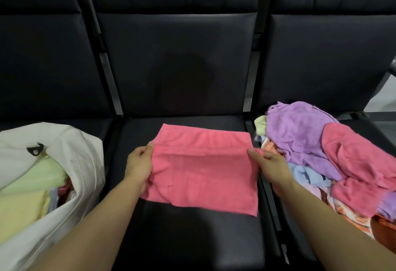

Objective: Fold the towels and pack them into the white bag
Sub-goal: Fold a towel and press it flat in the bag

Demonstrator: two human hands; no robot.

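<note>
Black padded seats are stretching across our view in a row, their tall backs filling the upper half, and we are working over the middle seat [192, 238]. We are holding a pink towel [203, 170] spread over that seat, folded so that a band of it is lying doubled along the far edge. Our left hand [139, 163] is pinching the towel's left edge, thumb on top and fingers curled beneath. Our right hand [270, 163] is gripping the right edge the same way, thumb pressing on the cloth. The towel's near edge is hanging slightly uneven toward the seat's front edge, and its near right corner is reaching close to the seat's right edge.

On the left seat, the white bag [70, 163] is sitting open, its mouth facing us, touching the gap between the seats. Inside it, folded towels [32, 189] in pale green and yellow are lying stacked, with slivers of blue and pink showing beside them. On the right seat, a loose pile of towels [321, 159] is lying heaped: purple on top, another pink one draped toward the right, light blue and orange-patterned pieces showing underneath.
</note>
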